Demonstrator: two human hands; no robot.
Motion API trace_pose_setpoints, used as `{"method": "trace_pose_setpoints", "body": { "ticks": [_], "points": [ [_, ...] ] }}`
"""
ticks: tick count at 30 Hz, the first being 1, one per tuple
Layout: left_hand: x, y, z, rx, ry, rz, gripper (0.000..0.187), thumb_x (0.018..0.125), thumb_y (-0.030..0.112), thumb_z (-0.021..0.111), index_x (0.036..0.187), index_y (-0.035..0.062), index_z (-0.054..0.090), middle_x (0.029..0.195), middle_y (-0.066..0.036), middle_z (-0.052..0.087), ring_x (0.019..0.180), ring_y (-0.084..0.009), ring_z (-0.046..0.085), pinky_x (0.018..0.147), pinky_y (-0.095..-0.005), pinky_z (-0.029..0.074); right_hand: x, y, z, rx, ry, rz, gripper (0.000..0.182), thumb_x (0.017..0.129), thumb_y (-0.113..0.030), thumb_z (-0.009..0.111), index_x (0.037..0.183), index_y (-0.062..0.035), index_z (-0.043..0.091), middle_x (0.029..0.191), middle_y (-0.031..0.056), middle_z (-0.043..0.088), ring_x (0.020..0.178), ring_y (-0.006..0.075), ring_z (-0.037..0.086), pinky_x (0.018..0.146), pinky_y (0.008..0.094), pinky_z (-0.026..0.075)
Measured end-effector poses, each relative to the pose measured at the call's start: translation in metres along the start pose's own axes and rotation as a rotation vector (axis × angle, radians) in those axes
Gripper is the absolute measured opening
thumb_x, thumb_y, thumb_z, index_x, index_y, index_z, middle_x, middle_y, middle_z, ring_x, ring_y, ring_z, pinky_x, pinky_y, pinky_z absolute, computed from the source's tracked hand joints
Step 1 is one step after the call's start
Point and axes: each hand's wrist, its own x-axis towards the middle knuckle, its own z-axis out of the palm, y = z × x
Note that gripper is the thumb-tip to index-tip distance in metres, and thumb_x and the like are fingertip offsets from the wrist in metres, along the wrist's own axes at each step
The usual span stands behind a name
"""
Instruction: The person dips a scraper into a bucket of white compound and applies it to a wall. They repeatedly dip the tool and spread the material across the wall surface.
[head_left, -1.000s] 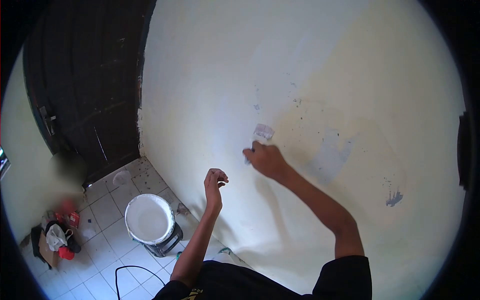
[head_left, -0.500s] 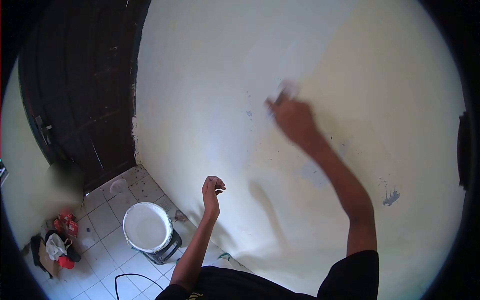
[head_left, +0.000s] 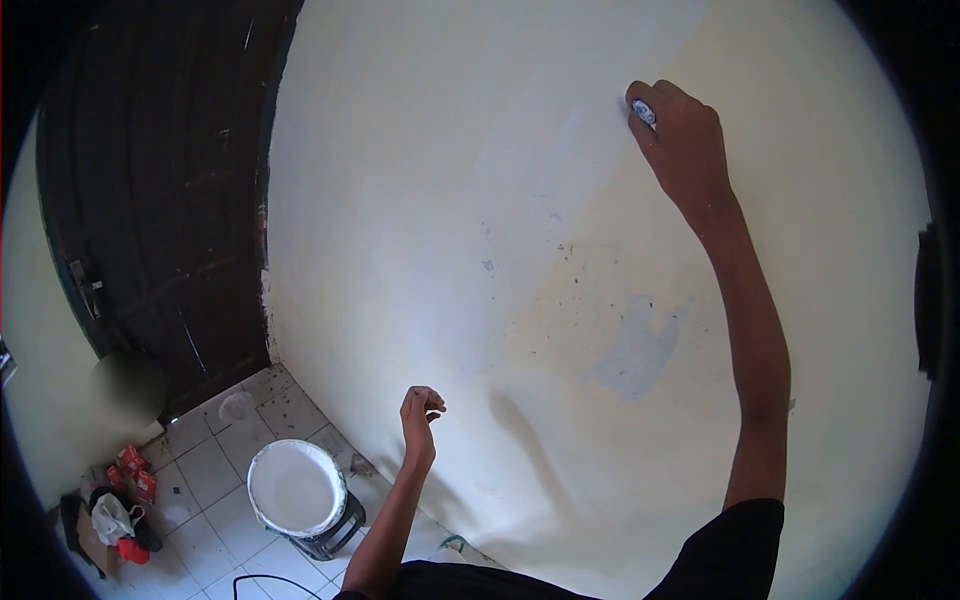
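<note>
Two hands were in my view as I worked at the pale wall (head_left: 480,180). My right hand (head_left: 683,140) was raised high against it, fingers closed around a small brush (head_left: 643,112), only its tip showing at the wall. My left hand (head_left: 420,415) hung lower, loosely curled and holding nothing. Below it a bucket of white paint (head_left: 295,487) stood on a dark stool (head_left: 335,530), near the dark door (head_left: 160,190).

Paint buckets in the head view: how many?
1. The round white paint bucket sits on a low dark stool on the tiled floor, near the wall's base. More may be out of frame.
</note>
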Motion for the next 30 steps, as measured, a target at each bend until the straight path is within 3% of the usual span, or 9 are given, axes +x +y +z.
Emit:
{"method": "trace_pose_setpoints", "body": {
  "ticks": [3, 9, 13, 16, 19, 22, 25, 26, 30],
  "points": [
    [0.001, 0.001, -0.001, 0.004, 0.009, -0.035, 0.021, 0.095, 0.03, 0.045, 0.086, 0.0125, 0.051, 0.078, -0.002, 0.058, 0.073, -0.0133, 0.057, 0.069, -0.0309, 0.041, -0.025, -0.021, 0.018, -0.282, -0.09, 0.004, 0.023, 0.08, -0.009, 0.062, 0.102, -0.0137, 0.067, 0.095, 0.0097, 0.064, 0.07, 0.0249, 0.065, 0.06, 0.0348, 0.053],
    [0.0, 0.004, -0.001, 0.008, -0.008, -0.003, 0.019, 0.095, 0.028, 0.045, 0.086, 0.0123, 0.051, 0.078, -0.003, 0.058, 0.072, -0.0134, 0.057, 0.069, -0.0312, 0.041, -0.143, -0.125, 0.079, 0.255, -0.57, -0.153, 0.021, 0.08, -0.011, 0.062, 0.1, -0.0155, 0.068, 0.082, 0.0113, 0.059, 0.066, 0.0271, 0.063, 0.058, 0.0394, 0.052],
    [-0.002, 0.011, 0.001, -0.003, -0.006, 0.003, 0.018, 0.094, 0.024, 0.043, 0.082, 0.0127, 0.051, 0.076, -0.001, 0.059, 0.072, -0.0112, 0.057, 0.069, -0.0287, 0.04, -0.12, -0.097, 0.066, 0.446, -0.494, -0.023, 0.015, 0.081, -0.012, 0.061, 0.096, -0.0107, 0.066, 0.083, 0.0118, 0.061, 0.081, 0.0294, 0.062, 0.07, 0.0406, 0.051],
    [-0.001, 0.008, 0.0, 0.009, -0.011, -0.007, 0.018, 0.094, 0.024, 0.043, 0.082, 0.013, 0.051, 0.076, -0.001, 0.059, 0.072, -0.011, 0.057, 0.069, -0.0285, 0.041, -0.053, -0.024, 0.038, 0.387, -0.225, 0.149, 0.01, 0.082, -0.014, 0.065, 0.087, -0.0051, 0.064, 0.08, 0.0142, 0.064, 0.072, 0.032, 0.063, 0.067, 0.0374, 0.05],
    [0.001, 0.008, 0.002, -0.017, -0.016, -0.007, 0.018, 0.094, 0.024, 0.043, 0.082, 0.0132, 0.051, 0.076, -0.001, 0.059, 0.072, -0.0108, 0.057, 0.069, -0.0285, 0.041, -0.004, 0.01, -0.006, -0.021, 0.075, 0.011, 0.011, 0.081, -0.011, 0.065, 0.091, -0.0066, 0.065, 0.076, 0.0119, 0.061, 0.066, 0.0274, 0.063, 0.06, 0.0369, 0.05],
    [-0.002, 0.009, 0.002, -0.037, -0.01, -0.038, 0.018, 0.094, 0.023, 0.043, 0.082, 0.0133, 0.051, 0.076, -0.001, 0.059, 0.072, -0.0109, 0.057, 0.069, -0.0285, 0.041, 0.0, 0.0, 0.007, -0.238, 0.165, -0.047, 0.019, 0.08, -0.011, 0.062, 0.098, -0.0145, 0.067, 0.077, 0.0086, 0.06, 0.065, 0.0256, 0.063, 0.055, 0.0391, 0.051],
    [-0.004, 0.01, 0.006, -0.036, -0.038, -0.052, 0.018, 0.094, 0.023, 0.043, 0.082, 0.0132, 0.051, 0.076, -0.001, 0.059, 0.072, -0.011, 0.057, 0.069, -0.0287, 0.04, -0.025, -0.044, 0.059, -0.18, -0.12, -0.043, 0.025, 0.082, -0.015, 0.06, 0.105, -0.0152, 0.069, 0.085, 0.0111, 0.061, 0.065, 0.0239, 0.064, 0.054, 0.035, 0.051],
    [-0.004, 0.011, 0.007, -0.041, -0.049, -0.047, 0.018, 0.094, 0.023, 0.043, 0.082, 0.0132, 0.051, 0.076, -0.001, 0.059, 0.072, -0.011, 0.057, 0.069, -0.0288, 0.04, -0.042, -0.066, 0.084, -0.048, -0.042, -0.092, 0.024, 0.081, -0.014, 0.061, 0.103, -0.0146, 0.069, 0.086, 0.0119, 0.061, 0.065, 0.0247, 0.063, 0.053, 0.0351, 0.05],
    [-0.006, 0.019, 0.011, -0.047, -0.077, -0.024, 0.018, 0.094, 0.022, 0.042, 0.082, 0.013, 0.051, 0.076, 0.0, 0.059, 0.072, -0.0109, 0.057, 0.069, -0.029, 0.04, -0.104, -0.151, 0.121, 0.296, -0.32, -0.159, 0.014, 0.078, -0.007, 0.06, 0.089, -0.0129, 0.065, 0.082, 0.0161, 0.058, 0.06, 0.0285, 0.064, 0.047, 0.0365, 0.051]
  ]
}}
